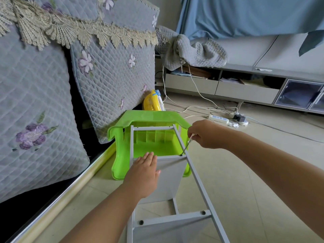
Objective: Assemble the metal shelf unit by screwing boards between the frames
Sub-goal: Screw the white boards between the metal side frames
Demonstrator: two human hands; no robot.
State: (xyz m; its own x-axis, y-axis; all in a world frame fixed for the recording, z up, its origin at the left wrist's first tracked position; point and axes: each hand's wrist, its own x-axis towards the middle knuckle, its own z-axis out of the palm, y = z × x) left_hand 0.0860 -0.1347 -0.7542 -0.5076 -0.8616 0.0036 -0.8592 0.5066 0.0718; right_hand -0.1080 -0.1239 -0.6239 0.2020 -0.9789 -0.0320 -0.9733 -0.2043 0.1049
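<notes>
Frame (196, 179): grey painted metal, matt. Board (171, 174): smooth, matt grey. Stool (122, 137): glossy green plastic. Sofa cover (35, 102): quilted cloth, lace trim. Floor (245, 172): smooth tile.

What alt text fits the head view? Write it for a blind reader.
A person's right hand drives a thin screwdriver into a screw on the grey metal shelf frame, while the flat left hand presses a grey shelf board. The frame's far end leans on an overturned green plastic stool.
</notes>
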